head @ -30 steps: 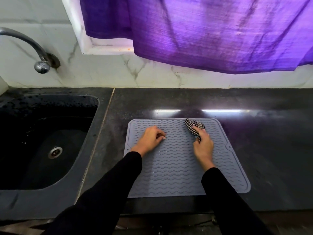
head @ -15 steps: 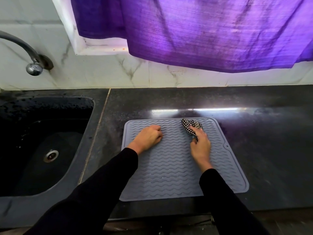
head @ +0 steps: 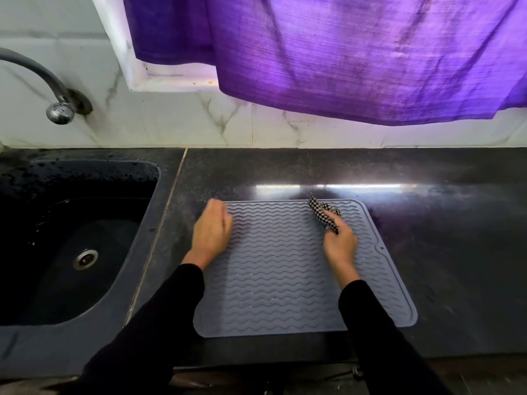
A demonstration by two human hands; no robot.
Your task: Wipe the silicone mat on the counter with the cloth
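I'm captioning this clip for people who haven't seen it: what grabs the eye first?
The bright purple curtain hanging across the top dominates. Below it, on the dark stone counter, lies a grey wavy-ribbed silicone mat, with the right hand bunching a black-and-white checked cloth at its far edge and the left hand at its left edge.
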